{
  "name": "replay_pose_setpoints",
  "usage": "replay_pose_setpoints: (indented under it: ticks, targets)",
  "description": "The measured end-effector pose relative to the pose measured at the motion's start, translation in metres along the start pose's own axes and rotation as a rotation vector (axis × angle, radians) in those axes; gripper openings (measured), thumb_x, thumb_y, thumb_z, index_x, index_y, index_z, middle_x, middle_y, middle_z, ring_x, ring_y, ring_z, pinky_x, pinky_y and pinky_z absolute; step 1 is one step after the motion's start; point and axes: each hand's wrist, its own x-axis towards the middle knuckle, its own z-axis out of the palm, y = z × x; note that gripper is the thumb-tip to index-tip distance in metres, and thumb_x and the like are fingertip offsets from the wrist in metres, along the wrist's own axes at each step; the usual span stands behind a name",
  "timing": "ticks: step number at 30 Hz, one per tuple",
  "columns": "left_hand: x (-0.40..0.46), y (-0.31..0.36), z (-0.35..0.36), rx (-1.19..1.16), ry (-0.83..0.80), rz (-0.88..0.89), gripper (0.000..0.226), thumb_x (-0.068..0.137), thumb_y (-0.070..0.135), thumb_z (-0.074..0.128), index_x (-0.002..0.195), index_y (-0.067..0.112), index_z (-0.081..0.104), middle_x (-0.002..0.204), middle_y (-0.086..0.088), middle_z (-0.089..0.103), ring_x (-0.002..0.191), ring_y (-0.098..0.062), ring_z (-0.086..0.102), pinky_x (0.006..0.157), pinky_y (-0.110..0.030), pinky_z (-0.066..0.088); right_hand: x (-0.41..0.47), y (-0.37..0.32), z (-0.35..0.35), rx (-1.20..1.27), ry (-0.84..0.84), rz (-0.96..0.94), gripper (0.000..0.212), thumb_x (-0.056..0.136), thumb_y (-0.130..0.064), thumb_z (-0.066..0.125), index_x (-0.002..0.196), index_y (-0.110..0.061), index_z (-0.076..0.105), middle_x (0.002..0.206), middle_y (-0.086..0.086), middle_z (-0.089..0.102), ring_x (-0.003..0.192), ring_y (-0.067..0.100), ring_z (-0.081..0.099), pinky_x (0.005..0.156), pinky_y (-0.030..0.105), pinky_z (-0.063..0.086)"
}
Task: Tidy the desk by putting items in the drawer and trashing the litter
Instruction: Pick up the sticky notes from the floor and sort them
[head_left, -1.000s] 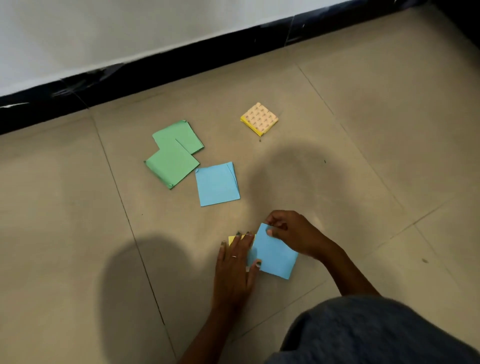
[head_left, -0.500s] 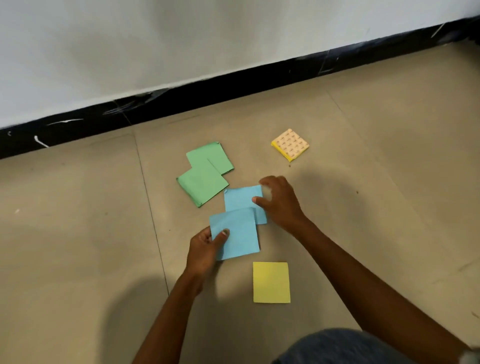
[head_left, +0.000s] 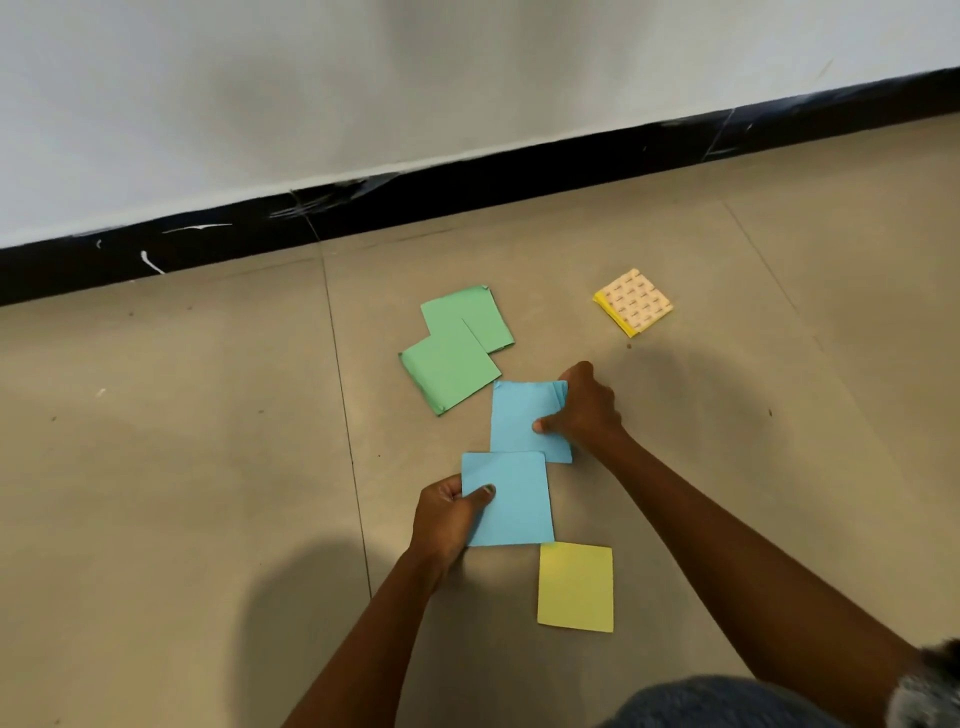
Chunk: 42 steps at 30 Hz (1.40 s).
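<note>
Coloured paper squares lie on a beige tiled floor. My left hand (head_left: 447, 519) pinches the near blue square (head_left: 517, 499) by its left edge, thumb on top. My right hand (head_left: 584, 408) grips the right edge of the far blue squares (head_left: 519, 415), thumb pressed on the top sheet. Two overlapping green squares (head_left: 449, 371) lie just left of and beyond the blue ones. A single yellow square (head_left: 575, 587) lies flat near my right forearm. A yellow pad (head_left: 634, 307) with a patterned top sits farther off to the right.
A white wall with a black skirting strip (head_left: 467, 192) runs across the far side. Tile joints cross the floor. My knee in blue-grey cloth (head_left: 727, 701) shows at the bottom right.
My left hand lifted a blue square off the yellow one and carried it forward. My right hand reached to the far blue squares and now grips their edge.
</note>
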Motion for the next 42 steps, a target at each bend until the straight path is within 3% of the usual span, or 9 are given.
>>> replay_pose_setpoints:
  ticks: [7,9,12,16,19,23,27,34,42]
  targets:
    - [0.002,0.002,-0.002,0.010,-0.026,-0.022,0.024,0.087,0.015,0.065,0.108,0.004,0.066,0.096,-0.009,0.069,0.077,-0.019,0.064,0.070,-0.028,0.053,-0.015,0.015,-0.020,0.419,0.322,-0.021,0.024,0.084,-0.012,0.066,0.101,0.003,0.062,0.104,0.018,0.065,0.094,0.028,0.061,0.071,0.028,0.041]
    - [0.002,0.002,-0.001,0.000,-0.026,-0.036,0.026,0.088,0.014,0.064,0.110,0.002,0.065,0.092,-0.007,0.068,0.074,-0.017,0.063,0.065,-0.025,0.052,-0.026,0.016,-0.035,0.614,0.261,-0.037,0.018,0.084,-0.012,0.067,0.099,-0.004,0.063,0.100,0.014,0.067,0.092,0.026,0.064,0.075,0.036,0.052]
    - [-0.001,0.009,0.001,-0.103,-0.014,-0.081,0.022,0.092,0.023,0.058,0.103,0.005,0.066,0.084,-0.005,0.067,0.071,-0.017,0.063,0.057,-0.022,0.051,-0.055,0.015,-0.044,0.792,-0.024,-0.081,0.018,0.082,-0.006,0.068,0.098,-0.009,0.062,0.095,0.009,0.068,0.086,0.024,0.066,0.074,0.038,0.055]
    - [-0.005,0.016,0.001,-0.273,-0.051,-0.146,0.044,0.093,0.055,0.038,0.095,0.019,0.063,0.090,-0.005,0.069,0.079,-0.020,0.066,0.059,-0.025,0.053,-0.078,0.018,-0.008,0.530,-0.248,-0.097,0.021,0.080,-0.006,0.069,0.100,-0.003,0.064,0.092,0.013,0.068,0.081,0.027,0.065,0.067,0.035,0.052]
    - [-0.005,0.012,0.001,-0.153,-0.009,-0.082,0.028,0.089,0.043,0.056,0.086,0.016,0.065,0.091,-0.010,0.071,0.076,-0.020,0.067,0.058,-0.022,0.054,-0.078,0.020,0.019,0.225,-0.257,-0.164,0.021,0.078,-0.013,0.071,0.096,-0.005,0.064,0.086,0.005,0.063,0.077,0.019,0.060,0.063,0.026,0.045]
    - [-0.001,0.004,0.002,-0.076,0.028,-0.017,0.011,0.083,0.025,0.070,0.081,0.014,0.066,0.093,-0.011,0.072,0.071,-0.015,0.067,0.056,-0.020,0.054,-0.060,0.009,0.016,0.047,0.024,-0.249,0.030,0.081,-0.022,0.069,0.107,-0.011,0.058,0.102,0.004,0.055,0.087,0.017,0.054,0.069,0.023,0.037]
    - [0.000,0.004,0.004,-0.091,0.029,-0.028,0.011,0.083,0.027,0.070,0.084,0.017,0.065,0.088,-0.004,0.071,0.071,-0.013,0.068,0.054,-0.018,0.053,-0.024,-0.032,0.009,0.161,0.222,-0.378,0.036,0.083,-0.021,0.066,0.115,-0.010,0.056,0.115,0.011,0.052,0.106,0.025,0.054,0.078,0.027,0.041]
    - [0.003,0.000,0.004,-0.091,0.028,0.000,0.011,0.083,0.026,0.071,0.083,0.018,0.064,0.085,-0.001,0.071,0.070,-0.011,0.068,0.055,-0.017,0.054,0.029,-0.091,0.028,-0.086,0.123,-0.179,0.102,0.060,-0.046,0.083,0.137,-0.013,0.024,0.134,0.011,0.033,0.126,0.030,0.030,0.095,0.049,0.036]
    - [0.005,0.000,0.003,-0.102,0.013,-0.028,0.021,0.082,0.026,0.072,0.095,0.010,0.067,0.098,-0.011,0.072,0.078,-0.018,0.069,0.067,-0.026,0.056,0.040,-0.092,0.041,0.026,0.077,-0.089,0.076,0.068,-0.031,0.082,0.125,-0.010,0.036,0.131,0.008,0.047,0.123,0.033,0.042,0.097,0.049,0.037]
